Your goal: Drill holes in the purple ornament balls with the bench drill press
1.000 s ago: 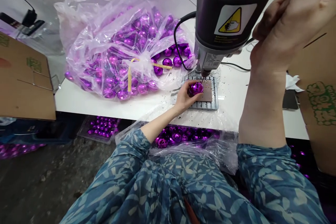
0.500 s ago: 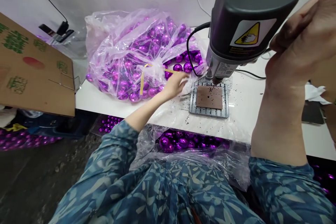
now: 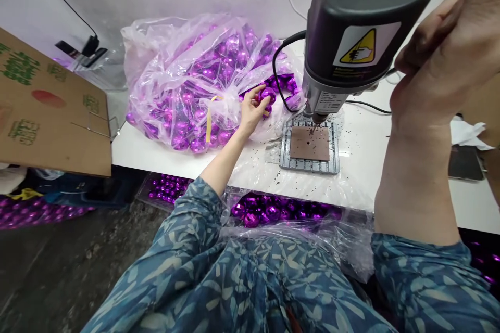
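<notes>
Left grip (image 3: 250,113): thumb and fingers clamped on ball (image 3: 268,94), at right side of bag (image 3: 156,73). Right grip (image 3: 437,52): beside drill (image 3: 363,5), partly hidden; hold cannot be told. Risks: smooth ball may slip, roll away; cord (image 3: 274,65) looped close by may knock it loose.

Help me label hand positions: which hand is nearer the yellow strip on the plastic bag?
Left. The left hand is just right of the yellow strip, beside the bag's gathered neck; the right hand is much farther right, past the drill head.
</notes>
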`<move>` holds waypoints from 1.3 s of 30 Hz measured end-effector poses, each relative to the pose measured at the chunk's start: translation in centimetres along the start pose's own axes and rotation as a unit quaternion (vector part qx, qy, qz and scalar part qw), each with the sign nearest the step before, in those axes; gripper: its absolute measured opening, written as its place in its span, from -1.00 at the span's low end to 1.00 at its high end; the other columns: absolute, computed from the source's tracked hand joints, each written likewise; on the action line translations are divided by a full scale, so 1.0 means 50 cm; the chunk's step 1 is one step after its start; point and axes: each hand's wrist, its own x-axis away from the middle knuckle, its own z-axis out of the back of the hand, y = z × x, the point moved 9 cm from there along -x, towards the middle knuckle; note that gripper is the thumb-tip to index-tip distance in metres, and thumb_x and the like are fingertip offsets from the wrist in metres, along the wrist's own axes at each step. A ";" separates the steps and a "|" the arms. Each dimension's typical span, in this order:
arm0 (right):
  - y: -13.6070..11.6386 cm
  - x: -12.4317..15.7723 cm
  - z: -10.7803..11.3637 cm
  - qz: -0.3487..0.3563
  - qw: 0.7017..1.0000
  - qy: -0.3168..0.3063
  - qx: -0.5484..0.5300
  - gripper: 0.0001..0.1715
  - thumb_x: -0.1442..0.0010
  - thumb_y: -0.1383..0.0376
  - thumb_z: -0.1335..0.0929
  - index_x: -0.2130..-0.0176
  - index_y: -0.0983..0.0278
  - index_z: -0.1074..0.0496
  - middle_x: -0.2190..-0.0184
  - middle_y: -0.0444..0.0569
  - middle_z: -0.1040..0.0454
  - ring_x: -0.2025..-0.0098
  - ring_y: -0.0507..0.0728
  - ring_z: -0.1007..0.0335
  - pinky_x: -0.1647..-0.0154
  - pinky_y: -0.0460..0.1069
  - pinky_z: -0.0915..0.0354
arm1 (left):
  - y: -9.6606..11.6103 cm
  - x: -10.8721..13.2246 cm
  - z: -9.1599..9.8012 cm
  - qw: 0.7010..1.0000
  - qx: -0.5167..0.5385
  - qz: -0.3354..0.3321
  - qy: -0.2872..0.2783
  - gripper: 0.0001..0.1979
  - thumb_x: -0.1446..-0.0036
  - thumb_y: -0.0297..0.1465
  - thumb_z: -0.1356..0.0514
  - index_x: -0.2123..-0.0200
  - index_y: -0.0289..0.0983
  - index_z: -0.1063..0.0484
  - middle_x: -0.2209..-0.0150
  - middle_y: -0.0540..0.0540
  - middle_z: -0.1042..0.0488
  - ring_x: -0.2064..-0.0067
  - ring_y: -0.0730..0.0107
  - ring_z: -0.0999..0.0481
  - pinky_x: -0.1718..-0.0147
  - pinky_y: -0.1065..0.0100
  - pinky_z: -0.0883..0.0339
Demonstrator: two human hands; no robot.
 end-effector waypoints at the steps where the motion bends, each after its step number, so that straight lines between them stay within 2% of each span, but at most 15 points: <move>1: 0.002 0.001 0.004 -0.010 1.000 0.009 0.004 -0.18 0.23 -0.33 -0.38 0.60 0.23 0.06 0.73 -0.21 0.10 0.71 -0.08 -0.05 0.65 0.00 0.27 | 0.003 0.021 0.008 0.999 0.027 0.027 -0.012 -0.43 -0.23 0.06 -0.42 -0.19 -0.06 -0.54 -0.01 -0.16 -0.58 -0.11 0.05 -0.65 -0.18 -0.02 -0.54; 3: 0.007 0.004 0.006 -0.030 0.999 0.012 0.016 -0.17 0.23 -0.32 -0.39 0.60 0.27 0.04 0.72 -0.20 0.09 0.70 -0.10 -0.10 0.64 -0.05 0.23 | 0.009 0.066 0.010 0.993 0.067 0.084 -0.046 -0.42 -0.33 0.12 -0.29 -0.22 -0.09 -0.49 0.01 -0.19 -0.61 -0.08 0.06 -0.69 -0.11 -0.04 -0.60; 6: 0.012 0.004 0.008 -0.039 0.999 0.003 0.034 -0.17 0.20 -0.34 -0.36 0.58 0.30 0.00 0.69 -0.19 0.09 0.68 -0.13 -0.13 0.64 -0.12 0.16 | 0.020 0.129 -0.010 0.977 0.120 0.146 -0.100 -0.41 -0.41 0.14 -0.17 -0.17 -0.22 -0.49 0.05 -0.29 -0.64 -0.12 -0.05 -0.69 -0.13 -0.16 -0.61; 10: 0.013 -0.004 0.007 -0.010 0.999 -0.011 0.038 -0.15 0.20 -0.38 -0.32 0.59 0.27 0.05 0.69 -0.19 0.10 0.70 -0.15 -0.03 0.66 -0.09 0.14 | 0.024 0.193 -0.073 0.952 0.159 0.185 -0.186 -0.42 -0.42 0.12 -0.17 -0.15 -0.25 -0.48 0.00 -0.35 -0.64 -0.17 -0.12 -0.68 -0.17 -0.22 -0.60; 13: 0.005 -0.007 -0.006 0.011 0.999 -0.038 0.037 -0.21 0.19 -0.35 -0.31 0.55 0.22 0.05 0.69 -0.21 0.12 0.71 -0.14 0.07 0.69 -0.05 0.14 | -0.001 0.221 -0.121 0.944 0.164 0.211 -0.196 -0.47 -0.38 0.06 -0.27 -0.14 -0.23 -0.50 -0.07 -0.31 -0.65 -0.16 -0.06 -0.68 -0.17 -0.14 -0.60; 15: -0.003 -0.003 -0.015 0.015 0.998 -0.053 0.036 -0.23 0.19 -0.35 -0.26 0.51 0.22 0.08 0.68 -0.22 0.19 0.71 -0.16 0.12 0.69 -0.07 0.13 | -0.016 0.225 -0.142 0.957 0.141 0.191 -0.170 -0.47 -0.29 0.00 -0.38 -0.14 -0.20 -0.50 -0.09 -0.25 -0.67 -0.16 0.00 -0.67 -0.19 -0.10 -0.58; 17: -0.015 0.004 -0.021 0.021 0.997 -0.060 0.036 -0.21 0.17 -0.35 -0.23 0.49 0.24 0.14 0.67 -0.22 0.21 0.70 -0.19 0.13 0.67 -0.11 0.13 | -0.020 0.224 -0.160 0.973 0.107 0.141 -0.148 -0.44 -0.21 -0.04 -0.46 -0.15 -0.17 -0.48 -0.11 -0.19 -0.67 -0.17 0.05 -0.65 -0.21 -0.04 -0.54; 19: -0.029 0.012 -0.026 0.026 0.996 -0.073 0.043 -0.19 0.15 -0.35 -0.23 0.50 0.25 0.17 0.67 -0.22 0.15 0.69 -0.21 0.07 0.63 -0.12 0.10 | -0.020 0.225 -0.178 0.981 0.079 0.096 -0.146 -0.43 -0.18 -0.08 -0.49 -0.15 -0.17 -0.46 -0.14 -0.19 -0.66 -0.20 0.07 -0.63 -0.22 0.01 -0.51; 22: -0.045 0.020 -0.028 0.022 0.995 -0.077 0.055 -0.19 0.15 -0.34 -0.26 0.50 0.26 0.15 0.68 -0.23 0.13 0.68 -0.23 0.03 0.60 -0.16 0.05 | -0.023 0.228 -0.197 0.984 0.039 0.067 -0.159 -0.45 -0.20 -0.14 -0.49 -0.14 -0.19 -0.45 -0.17 -0.24 -0.65 -0.23 0.04 -0.62 -0.23 0.02 -0.47; 28: -0.057 0.027 -0.032 0.010 0.996 -0.075 0.055 -0.19 0.16 -0.32 -0.25 0.50 0.26 0.19 0.71 -0.24 0.14 0.70 -0.25 0.04 0.65 -0.20 0.11 | -0.021 0.229 -0.214 0.986 -0.004 0.028 -0.166 -0.49 -0.22 -0.16 -0.49 -0.13 -0.19 -0.45 -0.21 -0.26 -0.58 -0.28 0.00 -0.57 -0.31 -0.04 -0.39; 33: -0.051 0.029 -0.029 0.006 0.994 -0.077 0.076 -0.23 0.17 -0.32 -0.24 0.50 0.25 0.14 0.70 -0.24 0.10 0.68 -0.25 0.01 0.63 -0.21 0.07 | -0.013 0.232 -0.217 0.988 -0.039 -0.015 -0.147 -0.44 -0.06 -0.20 -0.59 -0.09 -0.13 -0.54 -0.11 -0.17 -0.60 -0.30 -0.04 -0.47 -0.37 -0.12 -0.31; 36: -0.047 0.026 -0.028 0.010 0.994 -0.079 0.071 -0.26 0.21 -0.33 -0.20 0.49 0.22 0.11 0.70 -0.26 0.09 0.69 -0.24 0.05 0.63 -0.16 0.08 | -0.017 0.234 -0.216 0.989 -0.041 -0.016 -0.144 -0.44 -0.03 -0.25 -0.61 -0.08 -0.13 -0.56 -0.09 -0.18 -0.58 -0.28 -0.04 -0.47 -0.35 -0.11 -0.33; 39: -0.041 0.021 -0.026 0.007 0.995 -0.075 0.070 -0.25 0.24 -0.35 -0.19 0.50 0.22 0.08 0.70 -0.26 0.10 0.69 -0.24 0.08 0.62 -0.17 0.07 | -0.031 0.232 -0.216 0.989 -0.022 0.001 -0.149 -0.46 -0.09 -0.24 -0.58 -0.10 -0.17 -0.54 -0.10 -0.20 -0.58 -0.23 0.00 -0.52 -0.33 -0.10 -0.36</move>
